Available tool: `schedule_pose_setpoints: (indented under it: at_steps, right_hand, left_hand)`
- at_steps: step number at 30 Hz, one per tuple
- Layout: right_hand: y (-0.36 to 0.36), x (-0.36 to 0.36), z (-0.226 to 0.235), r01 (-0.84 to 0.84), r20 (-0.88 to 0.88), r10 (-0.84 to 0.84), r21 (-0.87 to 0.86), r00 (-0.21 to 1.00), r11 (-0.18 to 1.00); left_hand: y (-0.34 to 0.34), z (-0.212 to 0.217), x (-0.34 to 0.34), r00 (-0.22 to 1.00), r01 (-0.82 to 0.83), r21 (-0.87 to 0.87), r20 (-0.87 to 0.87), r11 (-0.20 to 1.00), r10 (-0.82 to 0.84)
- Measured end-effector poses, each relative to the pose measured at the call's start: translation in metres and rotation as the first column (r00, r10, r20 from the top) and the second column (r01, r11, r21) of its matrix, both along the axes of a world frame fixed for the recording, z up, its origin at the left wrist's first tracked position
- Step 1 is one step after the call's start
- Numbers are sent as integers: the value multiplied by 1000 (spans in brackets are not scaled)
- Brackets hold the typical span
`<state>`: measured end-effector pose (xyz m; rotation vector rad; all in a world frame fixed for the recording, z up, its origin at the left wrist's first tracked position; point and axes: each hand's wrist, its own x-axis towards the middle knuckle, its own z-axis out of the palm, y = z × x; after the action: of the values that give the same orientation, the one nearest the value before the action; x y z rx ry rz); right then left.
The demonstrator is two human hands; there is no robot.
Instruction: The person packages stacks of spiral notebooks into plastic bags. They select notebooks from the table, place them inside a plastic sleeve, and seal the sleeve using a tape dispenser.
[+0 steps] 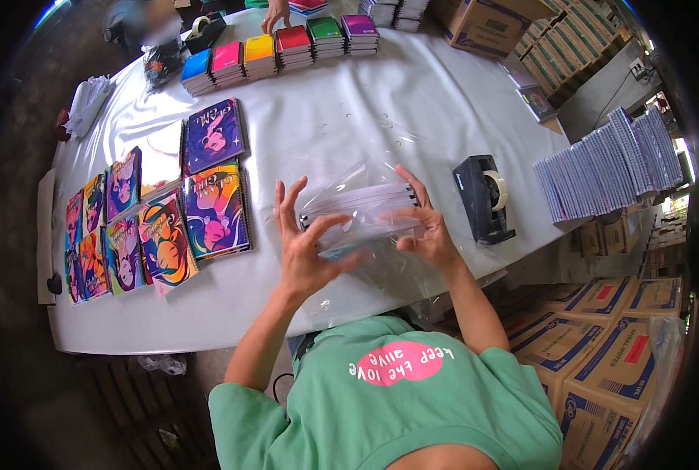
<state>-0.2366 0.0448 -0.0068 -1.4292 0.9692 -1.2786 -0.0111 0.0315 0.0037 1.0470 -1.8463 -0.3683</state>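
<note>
A stack of spiral notebooks [357,205] lies inside a loose clear plastic bag [349,184] at the table's near middle, page edges and black coils showing. My left hand [310,249] is at the stack's left end, fingers spread against the film and thumb blurred. At the other end my right hand [428,235] has its fingers apart, one reaching behind the corner and one blurred across the front. Film and fingers partly hide the stack's near side. A black tape dispenser [481,200] with a pale roll stands just right of my right hand.
Illustrated notebooks [165,239] lie in rows at left on the white-covered table [287,133]. Coloured notebook stacks [293,47] line the far side, near another person's hand [277,14]. A long notebook row [600,168] stands right; cartons [600,345] fill the floor below.
</note>
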Motion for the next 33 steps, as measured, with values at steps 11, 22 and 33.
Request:
schedule_pose_setpoints:
  at_steps: [11, 22, 33]
  right_hand:
    - [-38, 4, 23, 29, 31, -46, 420, 998, 907]
    - [-72, -4, 26, -146, -11, 201, 654, 979, 743]
    - [-51, 8, 49, 52, -693, -35, 3, 720, 999]
  left_hand:
    - [-49, 17, -1, 938, 270, 671, -345, 691, -31]
    - [-124, 44, -10, 740, 647, 465, -573, 604, -352]
    - [-58, 18, -3, 985, 101, 367, 96, 925, -146]
